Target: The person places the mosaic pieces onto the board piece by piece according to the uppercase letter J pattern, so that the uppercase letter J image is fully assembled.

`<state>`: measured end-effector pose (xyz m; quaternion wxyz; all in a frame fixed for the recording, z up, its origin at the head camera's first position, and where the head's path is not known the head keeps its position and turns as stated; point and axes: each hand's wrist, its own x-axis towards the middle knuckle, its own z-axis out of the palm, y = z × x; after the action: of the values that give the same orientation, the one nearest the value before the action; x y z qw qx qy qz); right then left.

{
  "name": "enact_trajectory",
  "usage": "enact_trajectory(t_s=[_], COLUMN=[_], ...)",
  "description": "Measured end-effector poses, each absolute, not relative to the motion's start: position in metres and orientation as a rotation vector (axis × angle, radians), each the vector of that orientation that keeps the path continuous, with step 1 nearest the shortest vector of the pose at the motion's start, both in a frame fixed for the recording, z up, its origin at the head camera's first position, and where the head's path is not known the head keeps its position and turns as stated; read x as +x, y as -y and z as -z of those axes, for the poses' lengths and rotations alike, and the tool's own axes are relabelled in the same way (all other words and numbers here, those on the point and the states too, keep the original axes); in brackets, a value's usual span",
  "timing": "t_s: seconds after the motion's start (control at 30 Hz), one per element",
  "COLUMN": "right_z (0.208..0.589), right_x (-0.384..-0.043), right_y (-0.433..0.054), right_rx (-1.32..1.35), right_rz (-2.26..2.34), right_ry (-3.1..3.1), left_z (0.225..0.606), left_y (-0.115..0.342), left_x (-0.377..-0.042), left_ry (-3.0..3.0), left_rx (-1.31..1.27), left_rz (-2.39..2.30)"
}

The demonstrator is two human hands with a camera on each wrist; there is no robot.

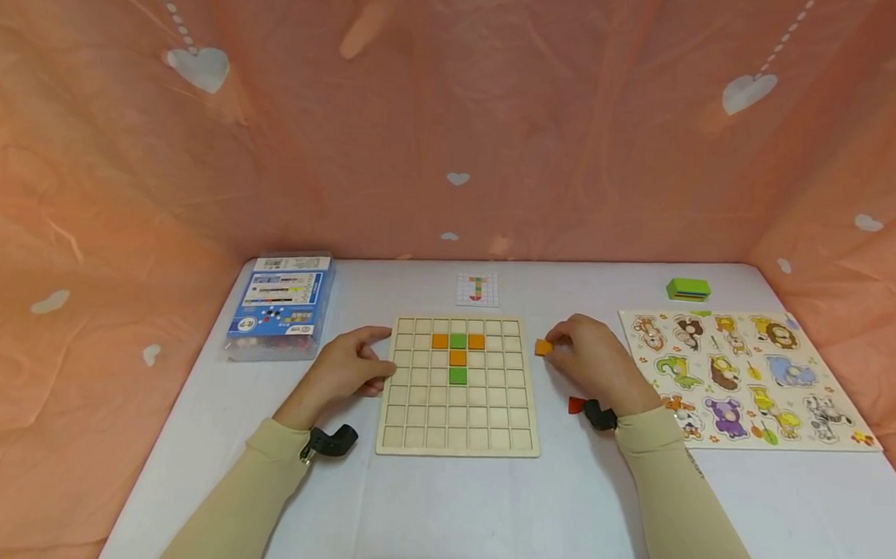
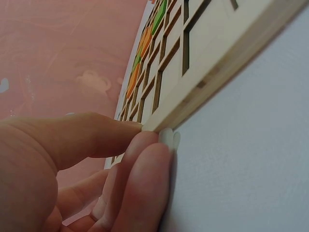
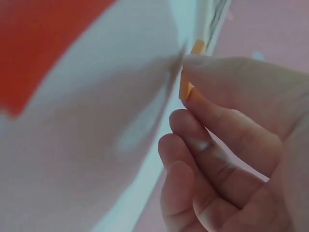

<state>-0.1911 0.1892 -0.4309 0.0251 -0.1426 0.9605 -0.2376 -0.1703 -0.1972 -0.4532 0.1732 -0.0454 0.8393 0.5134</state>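
A square wooden grid board (image 1: 416,413) lies on the table, with several orange and green square tiles in its upper cells, forming a T. My left hand (image 1: 342,365) holds the board's left edge; in the left wrist view the thumb rests at the rim and the curled fingers press against its side. Just right of the board, my right hand (image 1: 595,361) pinches an orange square tile (image 3: 184,87) between thumb and index finger. Below that hand lies a red piece (image 1: 576,405), partly covered by the black wrist camera. A small pattern card (image 1: 476,289) sits behind the board.
A clear plastic box (image 1: 277,310) with a blue label stands at the back left. At the right lies an animal puzzle board (image 1: 744,384), close to my right forearm. Behind it is a small green stack (image 1: 688,290). Pink fabric (image 1: 454,130) encloses the table's back and sides.
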Motion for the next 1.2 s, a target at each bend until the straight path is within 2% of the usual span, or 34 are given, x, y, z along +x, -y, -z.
enact_trajectory(t_s=[0.3, 0.8, 1.2], right_z=[0.424, 0.427, 0.433], right_x=[-0.182, -0.160, -0.147], right_y=[-0.159, -0.106, -0.086], right_rx=[-0.472, -0.851, -1.008], right_rz=[0.761, 0.686, 0.596], right_ry=[-2.935, -2.939, -2.932], left_z=[0.453, 0.453, 0.453], left_y=[0.198, 0.199, 0.199], left_x=[-0.171, -0.171, -0.169], left_ry=[-2.382, -2.379, -2.373], left_rx=[-0.102, -0.138, -0.139], left_rz=[-1.450, -1.441, -1.452])
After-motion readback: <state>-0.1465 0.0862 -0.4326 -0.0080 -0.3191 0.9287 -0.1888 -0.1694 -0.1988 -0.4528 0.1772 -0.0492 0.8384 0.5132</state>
